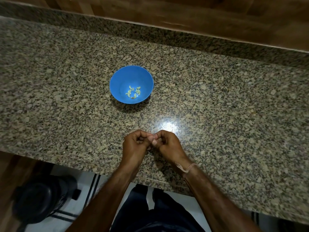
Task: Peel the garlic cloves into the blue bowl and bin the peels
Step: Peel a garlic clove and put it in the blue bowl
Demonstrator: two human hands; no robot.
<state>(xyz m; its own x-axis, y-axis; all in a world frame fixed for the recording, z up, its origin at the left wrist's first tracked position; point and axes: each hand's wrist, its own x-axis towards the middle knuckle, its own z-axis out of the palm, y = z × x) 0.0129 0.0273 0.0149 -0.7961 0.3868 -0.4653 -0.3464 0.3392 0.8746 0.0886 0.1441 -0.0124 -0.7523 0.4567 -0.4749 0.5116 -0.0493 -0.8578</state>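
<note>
A blue bowl (131,84) stands on the speckled granite counter (217,101), with several pale peeled garlic cloves (133,92) lying at its bottom. Nearer the counter's front edge, my left hand (135,143) and my right hand (167,142) meet fingertip to fingertip with fingers curled. Between their thumbs and forefingers they pinch a small pale garlic clove (151,137), mostly hidden by the fingers. A thread band circles my right wrist.
A black bin (39,200) stands on the floor at the lower left, below the counter edge. A wooden wall panel (184,12) runs behind the counter. A bright light reflection (168,125) shines on the granite just beyond my hands.
</note>
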